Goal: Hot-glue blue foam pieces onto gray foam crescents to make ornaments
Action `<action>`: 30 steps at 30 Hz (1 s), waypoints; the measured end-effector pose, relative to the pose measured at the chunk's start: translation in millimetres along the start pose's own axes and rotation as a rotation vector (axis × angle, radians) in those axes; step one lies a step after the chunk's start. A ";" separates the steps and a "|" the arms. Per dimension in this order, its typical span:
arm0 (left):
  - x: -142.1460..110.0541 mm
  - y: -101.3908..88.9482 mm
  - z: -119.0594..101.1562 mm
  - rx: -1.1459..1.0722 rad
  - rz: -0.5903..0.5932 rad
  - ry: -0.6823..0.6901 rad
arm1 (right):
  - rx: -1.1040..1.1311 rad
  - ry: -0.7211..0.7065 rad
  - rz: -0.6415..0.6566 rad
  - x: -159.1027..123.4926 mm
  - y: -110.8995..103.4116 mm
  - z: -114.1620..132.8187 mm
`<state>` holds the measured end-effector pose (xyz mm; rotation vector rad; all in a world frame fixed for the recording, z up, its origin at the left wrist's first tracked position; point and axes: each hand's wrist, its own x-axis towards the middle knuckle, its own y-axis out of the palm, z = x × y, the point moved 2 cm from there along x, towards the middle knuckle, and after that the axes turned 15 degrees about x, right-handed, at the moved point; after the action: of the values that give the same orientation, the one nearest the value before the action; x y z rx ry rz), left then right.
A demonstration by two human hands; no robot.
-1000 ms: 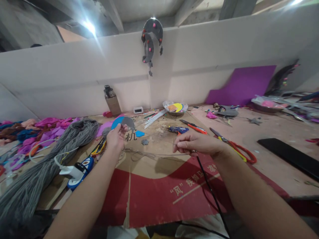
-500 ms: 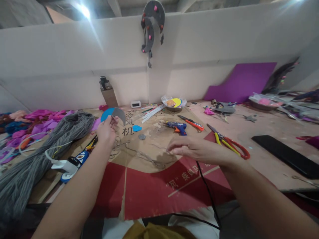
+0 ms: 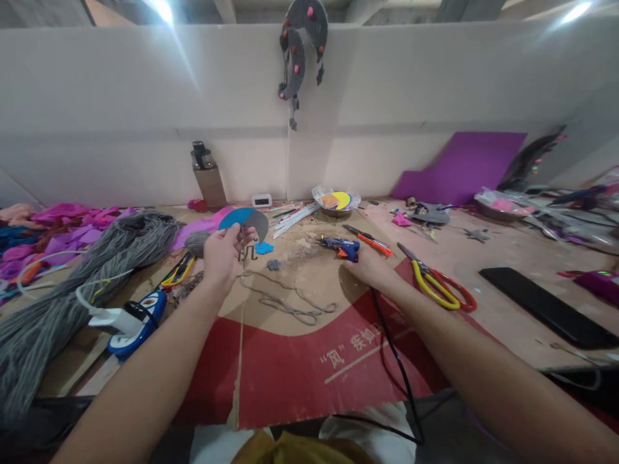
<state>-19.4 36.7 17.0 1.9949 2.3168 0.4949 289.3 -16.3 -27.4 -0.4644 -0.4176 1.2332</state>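
Note:
My left hand (image 3: 225, 252) pinches a flat crescent-shaped piece (image 3: 260, 224), blue on one side and grey on the other, above the cardboard. Its fingertips cover part of that piece. On the right, my right hand (image 3: 366, 265) is closed around the handle of a blue hot glue gun (image 3: 338, 245), whose nozzle points left. The gun still lies low over the cardboard. A loose length of grey yarn (image 3: 294, 306) runs across the board between my arms. Beyond it are a small blue cloud-shaped cutout (image 3: 264, 248) and a small grey piece (image 3: 273, 265).
Orange-handled cutter (image 3: 374, 241) and red-yellow scissors (image 3: 438, 283) lie right of the gun. A black cord (image 3: 394, 351) trails off the front edge. Grey yarn (image 3: 91, 277) and a blue power strip (image 3: 138, 328) are left. A bowl (image 3: 336, 207) stands at the back.
My right hand has moved forward from above the yarn to the glue gun's handle and closed on it. My left hand has carried the crescent piece slightly right; the yarn lies released.

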 end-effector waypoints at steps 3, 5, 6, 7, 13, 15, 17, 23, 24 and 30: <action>-5.1 3.9 0.1 0.012 0.025 -0.022 | 0.233 0.157 -0.022 4.6 0.5 -0.5; -7.6 5.9 0.1 0.010 0.030 -0.041 | 0.353 0.180 -0.017 2.9 0.4 2.9; -8.2 6.5 0.2 0.003 0.030 -0.046 | 0.429 0.182 -0.015 0.7 0.9 5.5; -8.5 6.9 0.5 -0.005 0.029 -0.049 | 0.501 0.176 -0.016 -2.2 1.9 9.1; -6.3 6.4 5.6 -0.009 0.026 -0.066 | 1.003 0.009 0.043 -21.7 11.3 56.3; -6.7 6.9 6.6 0.002 0.023 -0.063 | 1.127 -0.038 0.164 -27.1 16.7 76.6; -8.2 7.8 6.5 0.016 0.017 -0.069 | 1.181 -0.081 0.245 -31.9 23.3 93.2; -11.0 9.4 5.7 0.063 0.024 -0.097 | 1.215 -0.221 0.317 -41.5 42.1 107.4; -11.0 9.5 6.0 0.065 0.025 -0.096 | 1.184 -0.240 0.317 -42.3 43.7 104.9; -13.4 12.3 8.5 0.086 0.020 -0.088 | 0.775 -0.420 0.261 -47.8 47.2 86.0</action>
<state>-3.4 26.9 10.0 2.0348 2.3048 0.3064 192.0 -40.2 15.9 0.4232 -0.2018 1.6345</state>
